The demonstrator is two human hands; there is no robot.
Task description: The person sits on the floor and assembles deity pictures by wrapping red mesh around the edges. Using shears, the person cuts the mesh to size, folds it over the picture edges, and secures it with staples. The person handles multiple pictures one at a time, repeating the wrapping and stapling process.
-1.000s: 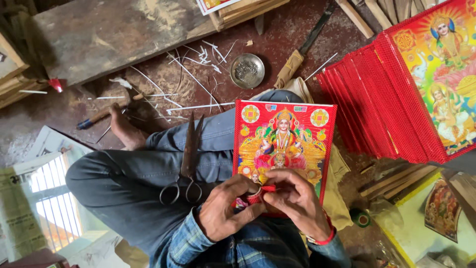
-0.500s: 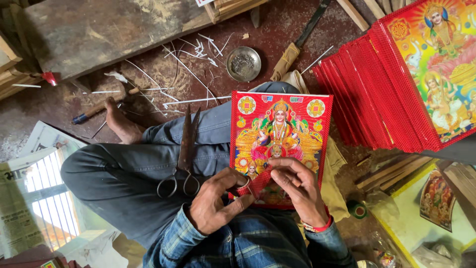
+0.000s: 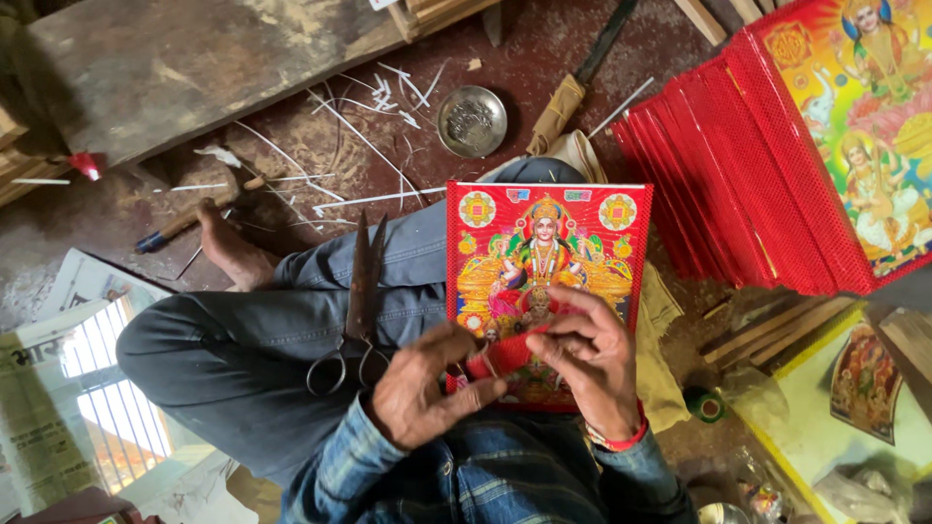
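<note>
We have a red picture board (image 3: 544, 262) printed with a seated deity resting on our lap, its top edge pointing toward twelve o'clock. At its lower edge we work a strip of red tape (image 3: 497, 355) between both hands. Our left hand (image 3: 417, 388) pinches the strip with thumb and forefinger at the board's seven o'clock corner; our right hand (image 3: 587, 354) curls over the bottom of the board and grips the strip from the other side, fingers bent, a red band at the wrist.

Just beside the left hand, toward eleven o'clock, a pair of dark scissors (image 3: 357, 311) lies on our jeans-clad thigh, blades pointing to twelve. Our bare foot (image 3: 228, 250) rests on the floor at ten o'clock of the board, among thin white slivers (image 3: 374, 97). A small round metal dish (image 3: 472, 121) sits on the floor at twelve o'clock, with a knife (image 3: 573, 82) just beside it at its two o'clock. At two to three o'clock a stack of red boards (image 3: 738, 184) leans fanned out. Newspaper (image 3: 68, 388) lies at eight o'clock.
</note>
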